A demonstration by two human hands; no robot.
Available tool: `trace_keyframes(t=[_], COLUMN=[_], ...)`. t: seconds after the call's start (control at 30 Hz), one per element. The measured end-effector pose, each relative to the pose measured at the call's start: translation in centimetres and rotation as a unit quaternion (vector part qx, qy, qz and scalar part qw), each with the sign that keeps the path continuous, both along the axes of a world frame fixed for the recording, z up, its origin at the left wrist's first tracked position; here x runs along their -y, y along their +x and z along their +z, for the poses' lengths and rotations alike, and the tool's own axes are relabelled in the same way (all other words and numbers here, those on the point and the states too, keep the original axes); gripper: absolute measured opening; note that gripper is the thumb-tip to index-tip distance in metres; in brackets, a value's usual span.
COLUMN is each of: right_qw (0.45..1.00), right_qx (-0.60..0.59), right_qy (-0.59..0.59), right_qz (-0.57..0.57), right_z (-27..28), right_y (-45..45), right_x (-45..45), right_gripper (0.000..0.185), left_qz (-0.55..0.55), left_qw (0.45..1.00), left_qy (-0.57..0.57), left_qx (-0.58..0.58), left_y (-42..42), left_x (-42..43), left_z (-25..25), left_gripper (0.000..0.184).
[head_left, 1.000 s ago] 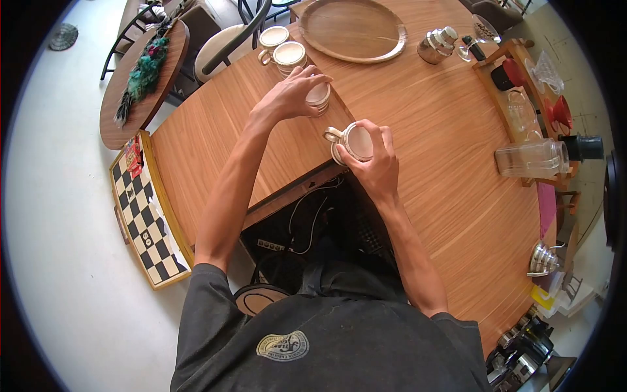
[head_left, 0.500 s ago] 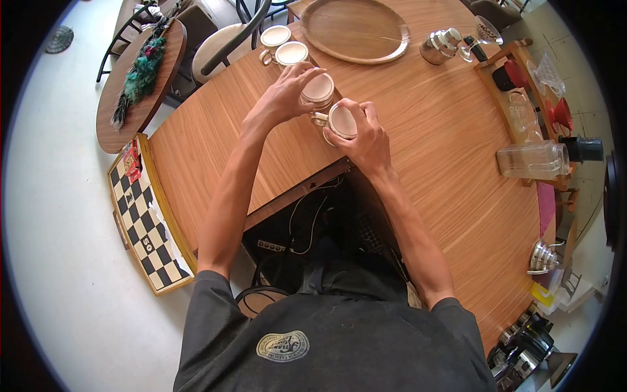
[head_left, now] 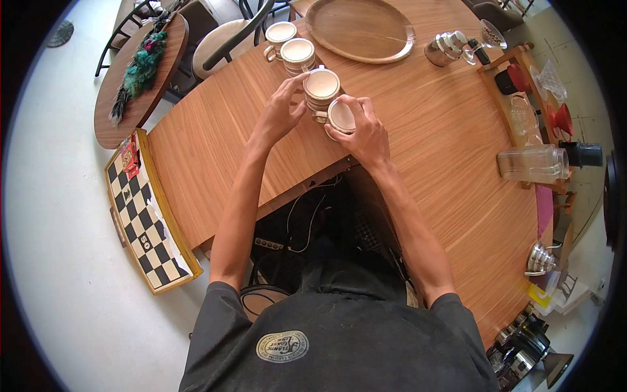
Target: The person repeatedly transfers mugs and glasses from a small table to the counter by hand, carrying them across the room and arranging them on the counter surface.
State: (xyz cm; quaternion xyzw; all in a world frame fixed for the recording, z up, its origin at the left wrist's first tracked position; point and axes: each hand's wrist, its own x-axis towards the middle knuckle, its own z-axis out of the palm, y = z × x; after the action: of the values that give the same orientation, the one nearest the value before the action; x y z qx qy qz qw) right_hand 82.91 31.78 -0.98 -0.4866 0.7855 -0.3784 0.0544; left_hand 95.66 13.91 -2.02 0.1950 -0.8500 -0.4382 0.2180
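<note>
Head view: right grip [head_left: 369, 136] curled round the nearest mug [head_left: 340, 117], presumably steadying it, by the tabletop's [head_left: 431, 144] front edge. Left grip [head_left: 279, 114], loosely open, empty, beside the adjoining mug [head_left: 322, 85]; contact, I cannot tell.

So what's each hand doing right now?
Left hand: open beside a mug; contact unclear.
Right hand: closed, holding the nearest mug.

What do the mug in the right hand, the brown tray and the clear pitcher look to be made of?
Mug: probably glazed ceramic, going by its smooth cream surface and brownish edging.
Tray: looks like wood, or a wood-look finish, from its brown, faintly streaked face.
Pitcher: transparent with bright reflections; clear plastic or glass, the look leaves it open.
</note>
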Motion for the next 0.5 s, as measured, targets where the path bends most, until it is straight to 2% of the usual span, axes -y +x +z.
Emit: trace_keyframes(t=[0.1, 0.2, 0.5], right_qw=[1.0, 1.0, 1.0], right_qx=[-0.007, -0.005, 0.0], right_qy=[-0.007, -0.015, -0.021], right_qz=[0.001, 0.002, 0.011], right_z=[-0.2, -0.1, 0.0], right_y=[-0.4, -0.4, -0.4], right_x=[0.4, 0.3, 0.6], right_gripper=[0.058, 0.063, 0.073], left_qz=[0.045, 0.034, 0.075], left_qw=[0.998, 0.996, 0.996], left_qy=[0.054, 0.087, 0.052], left_qx=[0.005, 0.002, -0.008], left_y=[0.6, 1.3, 0.7], left_x=[-1.2, -2.2, -3.4], left_z=[-0.5, -1.5, -2.9], left_gripper=[0.072, 0.079, 0.076])
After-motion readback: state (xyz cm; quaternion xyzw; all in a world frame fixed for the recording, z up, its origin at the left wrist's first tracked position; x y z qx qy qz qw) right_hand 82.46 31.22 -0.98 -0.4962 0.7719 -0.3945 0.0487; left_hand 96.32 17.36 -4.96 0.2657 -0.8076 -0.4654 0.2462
